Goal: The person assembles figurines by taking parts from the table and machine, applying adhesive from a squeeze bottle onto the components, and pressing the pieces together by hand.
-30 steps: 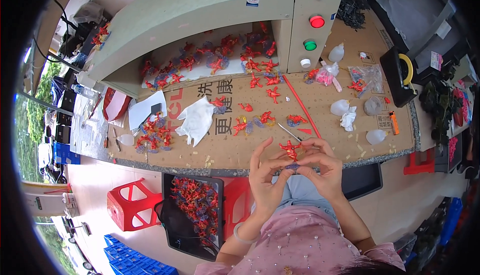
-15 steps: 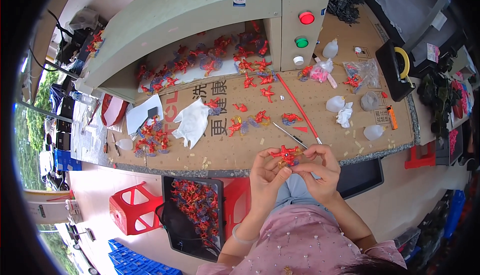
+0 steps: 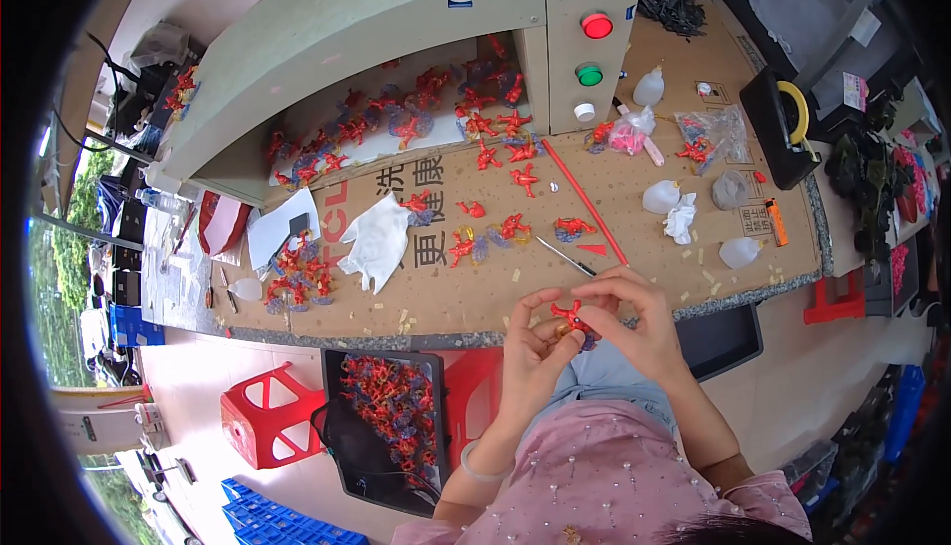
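Observation:
A small red figurine (image 3: 568, 313) with a dark blue part below is held up between both hands, just off the table's front edge. My left hand (image 3: 535, 349) pinches it from the left with thumb and fingertips. From the right, my right hand (image 3: 637, 319) has its fingers closed over its side, hiding part of it. Just beyond the hands lie a thin tool with a dark handle (image 3: 581, 266) and a long red stick (image 3: 586, 203). Similar red figurines, among them one with a blue base (image 3: 573, 229), lie on the cardboard farther back.
A pale arched machine (image 3: 396, 25) stands behind, figurines inside. A white glove (image 3: 376, 245) and a figurine pile (image 3: 300, 277) lie left; squeeze bottles (image 3: 661, 196), crumpled tissue (image 3: 680, 220) and an orange cutter (image 3: 776, 223) lie right. Below the edge, a black bin (image 3: 433, 398) holds many figurines.
The figurine has turned more upright in my hands. My right hand has risen and its fingers now reach over the figurine. The whole view has shifted slightly.

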`<action>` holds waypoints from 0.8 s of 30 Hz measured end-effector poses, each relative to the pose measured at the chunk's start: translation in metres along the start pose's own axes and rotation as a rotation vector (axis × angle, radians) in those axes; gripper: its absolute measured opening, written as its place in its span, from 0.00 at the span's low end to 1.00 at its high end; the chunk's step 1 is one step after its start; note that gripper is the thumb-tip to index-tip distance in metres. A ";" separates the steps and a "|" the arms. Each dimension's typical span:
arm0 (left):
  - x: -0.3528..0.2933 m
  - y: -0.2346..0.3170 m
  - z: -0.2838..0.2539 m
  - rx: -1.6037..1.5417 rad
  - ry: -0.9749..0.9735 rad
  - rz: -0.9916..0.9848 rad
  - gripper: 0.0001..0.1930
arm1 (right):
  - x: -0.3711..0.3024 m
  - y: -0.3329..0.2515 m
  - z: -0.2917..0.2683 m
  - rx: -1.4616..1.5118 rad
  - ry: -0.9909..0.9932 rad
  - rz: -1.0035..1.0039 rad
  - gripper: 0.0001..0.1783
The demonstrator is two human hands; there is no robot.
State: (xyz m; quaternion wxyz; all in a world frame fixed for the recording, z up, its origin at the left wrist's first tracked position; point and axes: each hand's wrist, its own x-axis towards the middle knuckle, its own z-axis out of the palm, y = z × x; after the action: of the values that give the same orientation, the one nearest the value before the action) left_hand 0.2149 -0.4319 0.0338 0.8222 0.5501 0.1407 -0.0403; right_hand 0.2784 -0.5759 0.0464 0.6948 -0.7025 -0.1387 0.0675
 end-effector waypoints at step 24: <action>-0.007 -0.001 0.011 0.159 -0.097 0.166 0.22 | 0.004 0.021 -0.005 0.479 -0.165 0.457 0.08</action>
State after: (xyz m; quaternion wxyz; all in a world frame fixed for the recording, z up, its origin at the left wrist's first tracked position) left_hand 0.2099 -0.4430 0.0392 0.7822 0.6208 0.0513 -0.0097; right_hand 0.2856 -0.5797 0.0256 0.7933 -0.5246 -0.0135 0.3088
